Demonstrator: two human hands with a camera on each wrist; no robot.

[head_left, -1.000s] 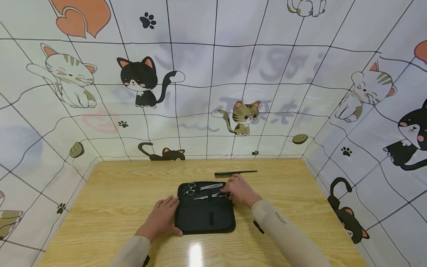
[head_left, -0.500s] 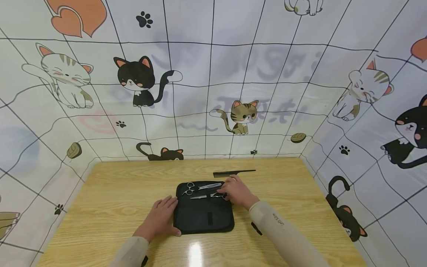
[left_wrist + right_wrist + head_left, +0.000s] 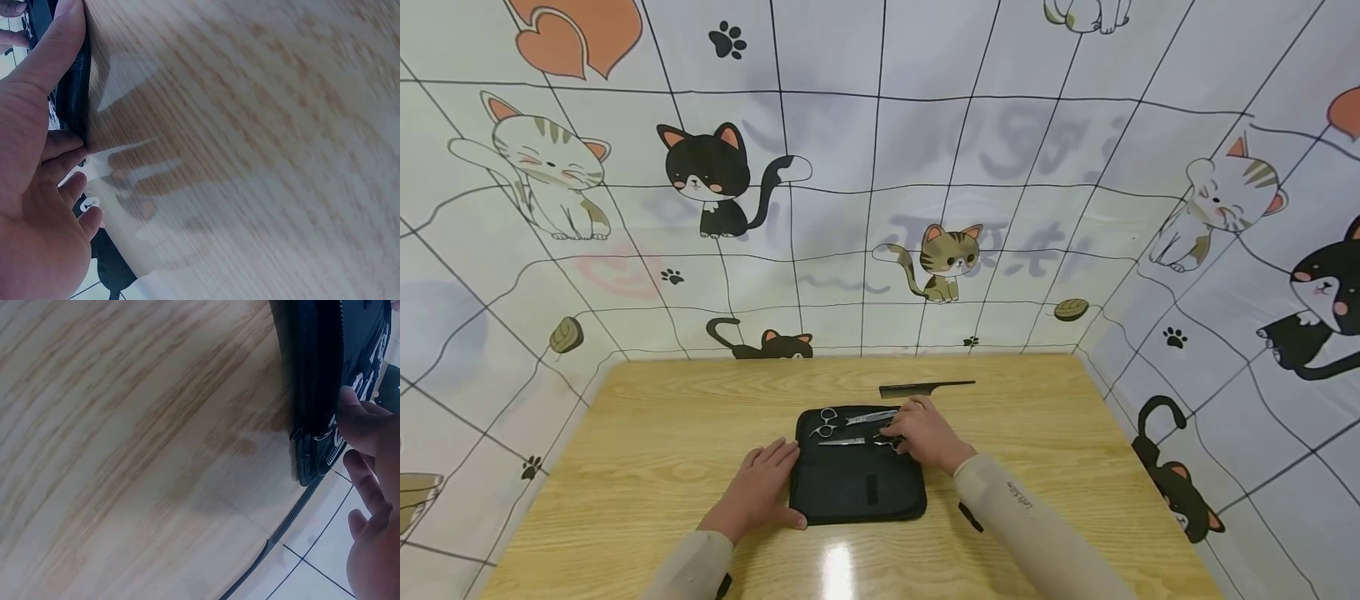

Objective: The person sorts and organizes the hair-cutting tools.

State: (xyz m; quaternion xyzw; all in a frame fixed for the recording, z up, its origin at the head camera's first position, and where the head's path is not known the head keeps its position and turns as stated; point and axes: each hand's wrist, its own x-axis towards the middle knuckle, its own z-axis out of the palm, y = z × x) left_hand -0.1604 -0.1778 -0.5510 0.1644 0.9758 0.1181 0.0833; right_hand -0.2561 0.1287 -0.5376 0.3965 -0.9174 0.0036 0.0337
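A black zip case point(image 3: 857, 487) lies on the table with two pairs of silver scissors on its upper part. The lower pair of scissors point(image 3: 842, 442) points its blades left, under a small black strap. My right hand point(image 3: 931, 433) pinches these scissors near their finger loops, partly hiding them. Just above lie the other scissors, thinning shears point(image 3: 827, 423) by their look, with loops at the left and blades to the right. My left hand point(image 3: 758, 487) rests along the case's left edge, fingers extended and thumb at the near corner. In the left wrist view, its thumb point(image 3: 59, 44) lies against the case's edge.
A black tail comb point(image 3: 917, 390) lies behind the case, near the table's back. Around the wooden table point(image 3: 647, 433) hangs a white cloth point(image 3: 842, 167) printed with cartoon cats. An empty strap point(image 3: 872, 490) sits on the case's lower half.
The lower scissors have slid a little to the left through the strap. My right hand has moved left with them; my left hand stays at the case's edge.
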